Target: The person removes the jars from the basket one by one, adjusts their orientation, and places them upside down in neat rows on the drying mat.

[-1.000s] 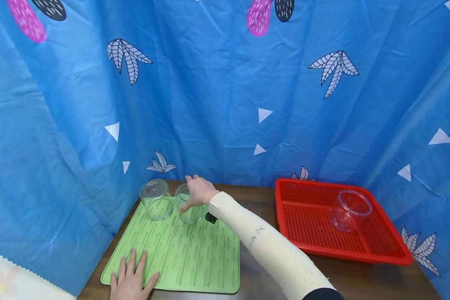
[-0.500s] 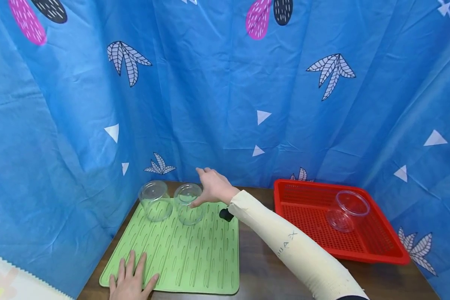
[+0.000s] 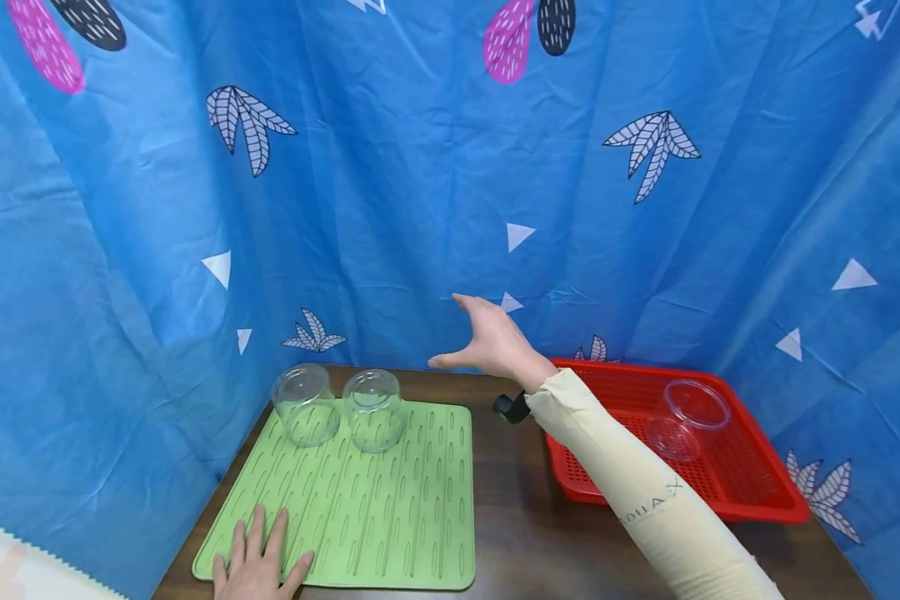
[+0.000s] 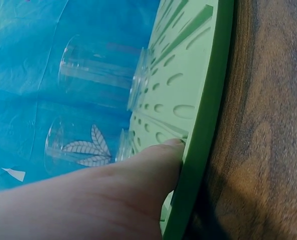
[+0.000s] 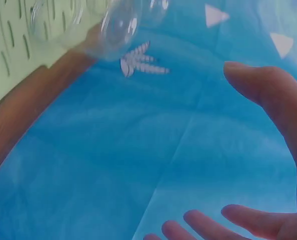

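Observation:
Two clear plastic cups stand upside down side by side at the back of a green draining mat point(image 3: 390, 517): a left cup point(image 3: 305, 406) and a right cup point(image 3: 373, 411). My left hand point(image 3: 253, 567) rests with spread fingers on the mat's near left corner; in the left wrist view its thumb point(image 4: 158, 155) lies along the mat's edge. My right hand point(image 3: 495, 337) is raised in the air between the mat and the red basket point(image 3: 570, 475), thumb and fingers wide apart around nothing. A third clear cup point(image 3: 686, 421) sits inside the basket, its wide rim upward.
The mat and basket share a dark wooden table point(image 3: 517, 517). Behind and at both sides hangs a blue patterned curtain point(image 3: 390, 208). A pale cloth with a flower print point(image 3: 15, 558) shows at the lower left.
My right hand has left the right cup, rising and moving right toward the basket. The cup stays on the mat. My left hand keeps its place on the mat's corner.

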Available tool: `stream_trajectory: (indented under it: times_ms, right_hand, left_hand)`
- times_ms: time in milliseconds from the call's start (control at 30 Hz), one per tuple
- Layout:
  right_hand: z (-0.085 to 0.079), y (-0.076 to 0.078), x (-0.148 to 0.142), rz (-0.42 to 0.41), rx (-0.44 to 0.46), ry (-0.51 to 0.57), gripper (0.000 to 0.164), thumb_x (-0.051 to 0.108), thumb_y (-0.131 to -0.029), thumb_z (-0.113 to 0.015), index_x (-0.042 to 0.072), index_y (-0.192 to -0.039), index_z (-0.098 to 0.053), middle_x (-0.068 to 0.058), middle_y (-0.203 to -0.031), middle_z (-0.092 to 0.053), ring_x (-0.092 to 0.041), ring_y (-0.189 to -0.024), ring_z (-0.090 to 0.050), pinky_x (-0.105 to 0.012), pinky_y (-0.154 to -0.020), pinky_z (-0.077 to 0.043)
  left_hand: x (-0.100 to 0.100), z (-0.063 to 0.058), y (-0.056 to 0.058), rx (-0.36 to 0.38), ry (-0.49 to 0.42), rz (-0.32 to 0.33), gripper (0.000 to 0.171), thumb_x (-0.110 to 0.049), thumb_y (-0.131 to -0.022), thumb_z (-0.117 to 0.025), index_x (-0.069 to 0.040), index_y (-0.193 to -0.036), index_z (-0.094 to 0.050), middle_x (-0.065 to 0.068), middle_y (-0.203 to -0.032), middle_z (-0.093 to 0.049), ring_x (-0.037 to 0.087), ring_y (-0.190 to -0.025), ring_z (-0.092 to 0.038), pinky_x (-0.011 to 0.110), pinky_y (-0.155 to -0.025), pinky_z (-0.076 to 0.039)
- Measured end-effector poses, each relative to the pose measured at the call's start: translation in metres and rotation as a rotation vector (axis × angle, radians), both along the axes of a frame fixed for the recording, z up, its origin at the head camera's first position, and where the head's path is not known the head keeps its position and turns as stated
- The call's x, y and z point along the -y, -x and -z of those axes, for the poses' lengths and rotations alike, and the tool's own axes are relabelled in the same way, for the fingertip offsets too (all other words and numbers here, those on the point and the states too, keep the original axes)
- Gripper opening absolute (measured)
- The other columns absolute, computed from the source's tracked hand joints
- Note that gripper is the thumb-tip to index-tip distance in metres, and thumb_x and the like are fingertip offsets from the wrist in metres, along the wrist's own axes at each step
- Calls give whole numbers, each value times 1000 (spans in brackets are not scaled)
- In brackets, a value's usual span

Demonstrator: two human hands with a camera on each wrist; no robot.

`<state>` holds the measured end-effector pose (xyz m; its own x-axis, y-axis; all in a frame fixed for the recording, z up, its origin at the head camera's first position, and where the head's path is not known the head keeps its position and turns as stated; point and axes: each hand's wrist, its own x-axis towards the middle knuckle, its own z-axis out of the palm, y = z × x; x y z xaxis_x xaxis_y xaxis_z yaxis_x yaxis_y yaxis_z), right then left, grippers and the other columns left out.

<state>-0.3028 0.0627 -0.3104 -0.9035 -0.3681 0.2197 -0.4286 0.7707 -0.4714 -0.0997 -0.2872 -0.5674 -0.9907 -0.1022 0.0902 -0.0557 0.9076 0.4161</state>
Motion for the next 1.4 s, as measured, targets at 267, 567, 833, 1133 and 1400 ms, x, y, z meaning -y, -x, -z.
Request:
stream_trajectory:
  times_ms: [267, 567, 833, 1133, 1400]
  right_hand:
    - [-1, 2, -50, 123, 3, 135, 107, 58, -70, -85, 14, -154, -36, -9, -148, -47, -29, -128, -50, -52, -95, -50]
    - [14, 0, -126, 297, 11, 213, 109, 61, -73, -81, 8, -155, -33, -16, -148, -45, -37, -129, -46, -59, -94, -50]
    - [31, -3, -181, 386, 1, 184, 109, 62, -77, -78, 1, -154, -30, -25, -148, -41, -44, -128, -44, -64, -94, -47]
    - [56, -5, -229, 516, -11, 121, 113, 63, -75, -79, -6, -151, -31, -31, -146, -40, -50, -127, -40, -67, -98, -41]
    - [77, -20, -272, 671, 29, 128, 119, 61, -75, -79, -11, -151, -24, -39, -142, -33, -56, -126, -32, -71, -100, -35]
  left_hand:
    - [-4, 3, -5, -33, -9, -2, 89, -67, -95, -49, 6, -145, -42, 32, -154, -18, 59, -139, -7, 72, -108, 12]
    - [-4, 3, -4, 3, -16, 1, 93, -70, -94, -46, 7, -146, -40, 32, -156, -15, 58, -140, -4, 71, -108, 14]
    - [-11, 22, -18, -138, -134, -31, 80, -48, -104, -44, 13, -151, -22, 35, -157, -5, 56, -142, 3, 75, -106, -1]
    - [4, 84, -27, -35, -368, -183, 81, -45, -107, -33, 11, -153, 5, 34, -158, 13, 52, -144, 11, 74, -108, -1]
    - [29, 154, -19, -112, -61, -195, 72, -30, -103, -50, 10, -153, -16, 31, -160, -3, 45, -147, 6, 72, -110, -3]
